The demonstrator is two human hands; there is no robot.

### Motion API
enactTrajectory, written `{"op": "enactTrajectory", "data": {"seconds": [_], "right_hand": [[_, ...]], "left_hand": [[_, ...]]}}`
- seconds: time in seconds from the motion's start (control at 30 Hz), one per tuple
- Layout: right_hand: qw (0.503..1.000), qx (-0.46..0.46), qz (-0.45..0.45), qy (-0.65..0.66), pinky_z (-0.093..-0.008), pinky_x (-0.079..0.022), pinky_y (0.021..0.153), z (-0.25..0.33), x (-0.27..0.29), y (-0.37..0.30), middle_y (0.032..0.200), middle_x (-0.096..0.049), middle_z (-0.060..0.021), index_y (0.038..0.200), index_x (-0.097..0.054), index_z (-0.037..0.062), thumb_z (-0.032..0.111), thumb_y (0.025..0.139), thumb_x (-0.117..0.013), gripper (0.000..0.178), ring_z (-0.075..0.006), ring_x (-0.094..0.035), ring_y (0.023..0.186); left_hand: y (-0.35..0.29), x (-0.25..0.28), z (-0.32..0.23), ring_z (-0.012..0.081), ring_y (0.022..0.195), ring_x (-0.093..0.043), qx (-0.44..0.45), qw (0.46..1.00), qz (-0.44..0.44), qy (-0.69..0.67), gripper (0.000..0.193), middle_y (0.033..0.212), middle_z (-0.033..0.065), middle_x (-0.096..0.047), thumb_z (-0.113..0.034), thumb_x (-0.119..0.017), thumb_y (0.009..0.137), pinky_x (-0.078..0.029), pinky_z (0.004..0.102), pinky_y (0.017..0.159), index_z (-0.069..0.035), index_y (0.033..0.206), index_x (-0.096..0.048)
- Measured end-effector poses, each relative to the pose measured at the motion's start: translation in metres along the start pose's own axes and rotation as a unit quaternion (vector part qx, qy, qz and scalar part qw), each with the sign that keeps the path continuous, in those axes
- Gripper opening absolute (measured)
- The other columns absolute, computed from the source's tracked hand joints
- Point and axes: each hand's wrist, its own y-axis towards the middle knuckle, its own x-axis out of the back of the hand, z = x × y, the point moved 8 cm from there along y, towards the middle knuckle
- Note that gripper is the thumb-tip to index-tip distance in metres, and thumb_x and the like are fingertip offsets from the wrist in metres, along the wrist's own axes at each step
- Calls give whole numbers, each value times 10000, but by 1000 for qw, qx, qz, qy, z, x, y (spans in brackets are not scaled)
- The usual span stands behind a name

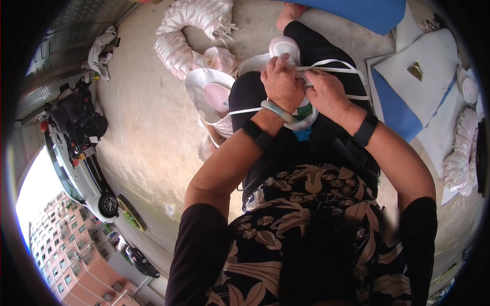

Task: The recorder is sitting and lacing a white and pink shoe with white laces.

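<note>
A pale pink and white shoe lies across my lap, its rounded toe pointing away from me. My left hand is closed over the middle of it, fingers bent just behind the toe. Close beside it, my right hand pinches a white shoelace near the shoe's opening. The lace loops out to the right over my dark trouser leg. Both palms face down and hide most of the shoe's upper and my fingertips. A pale bangle circles my left wrist, and dark bands sit on both forearms.
Left of my knee stands a white, pink-lined piece, with a curved row of nested shoe uppers beyond. White sheets and blue sheets lie at right, near more uppers. A scooter and white car stand far left.
</note>
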Motion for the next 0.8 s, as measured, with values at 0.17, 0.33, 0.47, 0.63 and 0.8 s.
{"op": "enactTrajectory", "data": {"seconds": [0.17, 0.33, 0.47, 0.63, 0.8], "right_hand": [[998, 8, 39, -45, -390, -478, 678, 17, 5, -6, 851, -579, -150, 884, -529, 16, 83, 685, -538, 210, -310, -586, 775], [999, 15, 20, -28, -388, -477, 658, 11, 7, -13, 857, -571, -140, 938, -539, 19, 84, 679, -547, 268, -303, -584, 747], [999, 20, 4, -44, -375, -484, 660, 12, 7, -15, 824, -574, -132, 832, -543, 24, 127, 683, -572, 183, -287, -595, 714], [999, 14, 38, -30, -375, -482, 661, 13, 3, -17, 821, -565, -126, 810, -550, 26, 133, 695, -569, 158, -281, -592, 713], [999, 16, 27, -35, -376, -482, 661, 14, 3, -18, 842, -563, -124, 808, -551, 26, 158, 720, -569, 159, -286, -592, 722]], "left_hand": [[-2, 0, -1, 347, 1156, -370, -3, 999, 43, -2, 191, 1236, 151, -425, -104, -590, 621, -308, 499, 894, -29, 794, -624], [-6, 39, -13, 395, 1081, -417, -102, 994, 10, 31, 96, 1197, 181, -454, -21, -589, 625, -366, 459, 873, -45, 713, -557], [-33, 85, 8, 389, 1080, -421, -140, 984, 32, 106, 76, 1181, 162, -473, -15, -555, 655, -344, 463, 881, -41, 725, -543], [-116, 145, 148, 329, 1136, -386, 38, 937, 95, 334, 65, 1213, 104, -467, -37, -555, 680, -280, 499, 920, -57, 738, -536], [-184, 167, 238, 288, 1078, -418, 315, 806, 309, 394, 138, 1170, 45, -489, -80, -564, 688, -258, 553, 942, -73, 822, -598]]}}
